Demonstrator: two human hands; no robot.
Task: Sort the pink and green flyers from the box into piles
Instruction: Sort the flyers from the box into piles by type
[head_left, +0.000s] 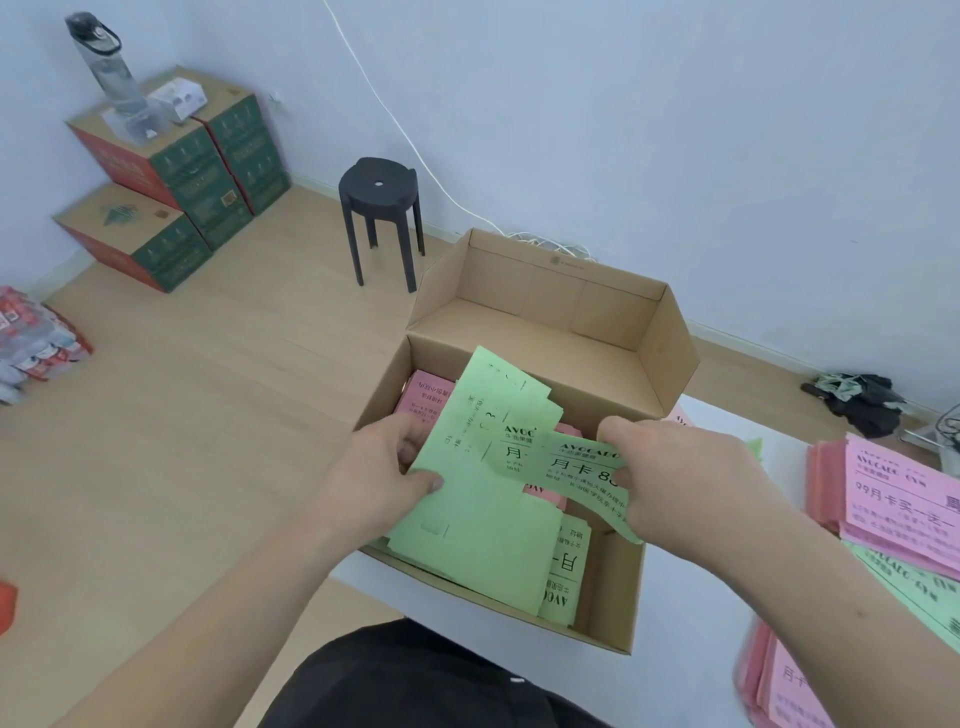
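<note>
An open cardboard box (613, 613) sits on the white table's corner, holding mixed green and pink flyers (423, 397). My left hand (382, 473) grips a fanned bunch of green flyers (478, 525) over the box, thumb on top. My right hand (685, 478) pinches another green flyer (576, 475), which curls downward beside that bunch. At the right edge of the table lie a pink pile (893, 499), a green pile (914, 582) beneath it, and a second pink pile (784, 686) nearer me.
The box's lid flap (561, 296) stands open at the back. A black stool (379, 218) stands on the wooden floor behind it. Stacked cartons (176, 171) with a water bottle (106, 70) on top sit at the far left. A white cable (405, 135) runs down the wall.
</note>
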